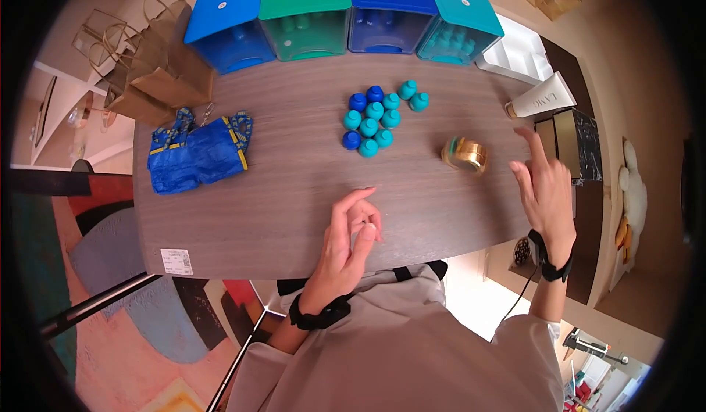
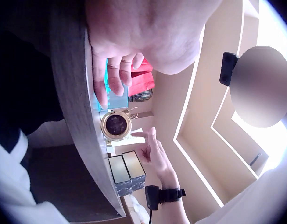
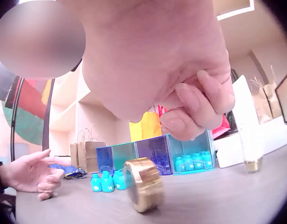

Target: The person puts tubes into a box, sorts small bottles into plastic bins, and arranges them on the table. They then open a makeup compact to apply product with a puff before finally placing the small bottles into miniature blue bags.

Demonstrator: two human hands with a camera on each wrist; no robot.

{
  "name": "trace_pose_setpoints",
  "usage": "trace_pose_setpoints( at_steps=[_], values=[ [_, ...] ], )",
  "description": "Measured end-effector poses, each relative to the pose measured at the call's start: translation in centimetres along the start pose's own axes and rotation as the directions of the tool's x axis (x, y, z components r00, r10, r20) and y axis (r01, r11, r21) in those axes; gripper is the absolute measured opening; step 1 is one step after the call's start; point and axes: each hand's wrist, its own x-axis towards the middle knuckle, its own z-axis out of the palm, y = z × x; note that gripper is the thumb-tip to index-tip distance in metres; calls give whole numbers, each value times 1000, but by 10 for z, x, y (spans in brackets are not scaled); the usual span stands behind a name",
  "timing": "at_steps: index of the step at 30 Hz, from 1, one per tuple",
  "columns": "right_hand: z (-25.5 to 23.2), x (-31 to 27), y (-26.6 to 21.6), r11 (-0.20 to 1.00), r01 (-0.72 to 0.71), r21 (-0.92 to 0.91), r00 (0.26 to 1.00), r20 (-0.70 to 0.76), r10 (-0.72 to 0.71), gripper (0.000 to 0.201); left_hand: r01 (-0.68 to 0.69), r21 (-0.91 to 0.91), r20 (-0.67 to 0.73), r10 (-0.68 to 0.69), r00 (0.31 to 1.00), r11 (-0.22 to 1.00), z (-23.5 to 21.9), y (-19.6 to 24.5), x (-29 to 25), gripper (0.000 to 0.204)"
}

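Observation:
A shiny gold round piece (image 1: 471, 155) stands on its edge on the table, blurred in the head and right wrist views. Its face turned to the left wrist view has a dark centre inside a gold rim (image 2: 104, 132). My right hand (image 1: 548, 195) is raised to the right of it, apart from it, index finger stretched out and other fingers loosely bent, holding nothing. Near the table's front edge hovers my left hand (image 1: 346, 239), fingers relaxed, with nothing in it. Several small teal bottles (image 1: 369, 127) and dark blue bottles (image 1: 351, 141) stand grouped mid-table.
Blue, green and teal bins (image 1: 305, 33) line the back edge, with small bottles inside. A white tray (image 1: 515, 48), a white tube (image 1: 540, 97) and black boxes (image 1: 581, 146) stand at the right. Left are a blue bag (image 1: 198, 158) and paper bags (image 1: 165, 63).

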Motion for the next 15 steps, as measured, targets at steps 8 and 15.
trace_pose_setpoints(
  at_steps=[8,15],
  values=[
    [29,-63,8,948,-223,225,964,192,181,68,37,-11,-63,-38,997,999,1,-3,0,34],
    [67,-79,-2,912,-266,313,961,165,223,104,66,-28,-114,-69,991,997,3,-3,0,29]
  ],
)
